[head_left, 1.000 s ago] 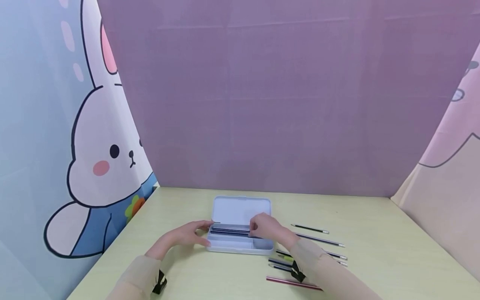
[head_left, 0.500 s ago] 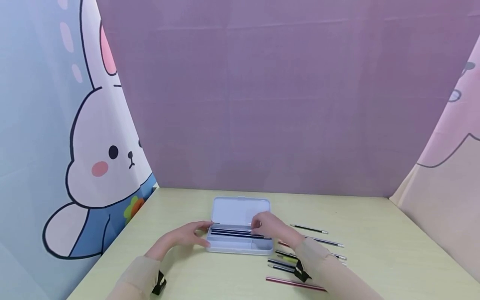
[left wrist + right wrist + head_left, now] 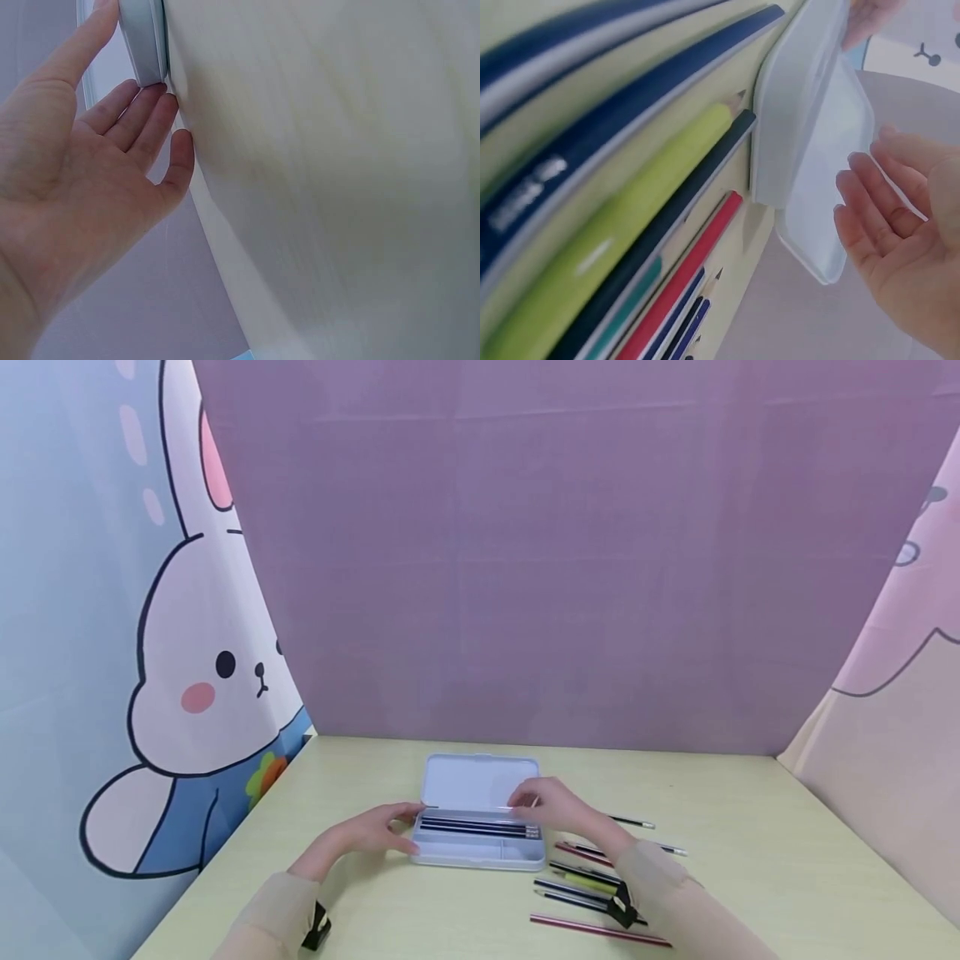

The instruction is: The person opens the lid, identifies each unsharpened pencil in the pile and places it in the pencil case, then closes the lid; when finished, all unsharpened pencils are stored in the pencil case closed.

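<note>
An opened white pencil case [image 3: 459, 852] lies on the table, its lid [image 3: 480, 781] tipped back. Several dark striped pencils [image 3: 472, 828] lie side by side in its long compartment, white eraser ends to the right. My left hand [image 3: 375, 828] touches the case's left end, thumb at the front corner and fingers toward the hinge. In the left wrist view its fingers [image 3: 154, 124] look loosely extended against the case. My right hand [image 3: 551, 802] hovers over the case's back right corner. The right wrist view shows its fingers relaxed and holding nothing.
Several loose pencils lie right of the case, partly under my right forearm. Among them are a yellow-green one [image 3: 588, 882], a red one [image 3: 577, 852] and a maroon striped one [image 3: 600, 931] nearest me. A purple cloth [image 3: 555, 568] hangs behind the table.
My right hand has let go of the pencils in the case and drawn back up and right. Their eraser ends now show. My left hand has stayed at the case's left end.
</note>
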`<state>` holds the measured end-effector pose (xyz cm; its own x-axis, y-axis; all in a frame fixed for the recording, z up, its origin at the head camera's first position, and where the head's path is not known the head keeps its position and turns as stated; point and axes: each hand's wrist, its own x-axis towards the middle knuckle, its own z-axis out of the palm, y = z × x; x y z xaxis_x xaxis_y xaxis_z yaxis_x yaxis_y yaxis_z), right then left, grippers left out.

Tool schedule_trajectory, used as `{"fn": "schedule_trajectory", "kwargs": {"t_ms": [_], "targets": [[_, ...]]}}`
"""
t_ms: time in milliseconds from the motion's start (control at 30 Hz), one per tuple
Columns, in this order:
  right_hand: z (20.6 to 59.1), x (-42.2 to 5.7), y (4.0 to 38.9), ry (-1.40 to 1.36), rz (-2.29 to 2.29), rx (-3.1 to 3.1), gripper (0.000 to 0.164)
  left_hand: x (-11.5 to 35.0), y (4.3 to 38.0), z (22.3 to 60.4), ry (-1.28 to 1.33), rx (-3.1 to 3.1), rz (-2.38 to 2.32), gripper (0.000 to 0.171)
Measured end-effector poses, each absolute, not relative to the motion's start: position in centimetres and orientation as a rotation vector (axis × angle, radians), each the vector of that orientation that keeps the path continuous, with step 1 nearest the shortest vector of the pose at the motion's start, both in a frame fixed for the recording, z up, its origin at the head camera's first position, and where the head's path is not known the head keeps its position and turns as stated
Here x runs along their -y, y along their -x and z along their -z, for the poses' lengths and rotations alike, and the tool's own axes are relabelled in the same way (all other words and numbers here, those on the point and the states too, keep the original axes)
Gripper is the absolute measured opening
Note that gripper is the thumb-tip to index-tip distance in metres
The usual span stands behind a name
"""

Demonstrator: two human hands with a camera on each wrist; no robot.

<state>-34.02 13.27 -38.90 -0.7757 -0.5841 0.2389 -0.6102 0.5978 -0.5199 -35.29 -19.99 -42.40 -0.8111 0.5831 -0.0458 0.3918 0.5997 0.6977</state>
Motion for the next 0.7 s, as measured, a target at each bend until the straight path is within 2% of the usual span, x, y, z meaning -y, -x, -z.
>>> {"fn": "schedule_trajectory", "kwargs": {"t_ms": [533, 700], "targets": [[37.7, -18.0, 32.9, -0.907, -0.986, 2.721, 0.028, 20.0, 35.2, 42.4, -0.826, -2.564, -1.021, 0.073], [37.6, -19.3, 32.3, -0.875, -0.983, 2.726, 0.025, 20.1, 35.3, 42.5, -0.827, -2.567, -1.017, 0.073]]}}
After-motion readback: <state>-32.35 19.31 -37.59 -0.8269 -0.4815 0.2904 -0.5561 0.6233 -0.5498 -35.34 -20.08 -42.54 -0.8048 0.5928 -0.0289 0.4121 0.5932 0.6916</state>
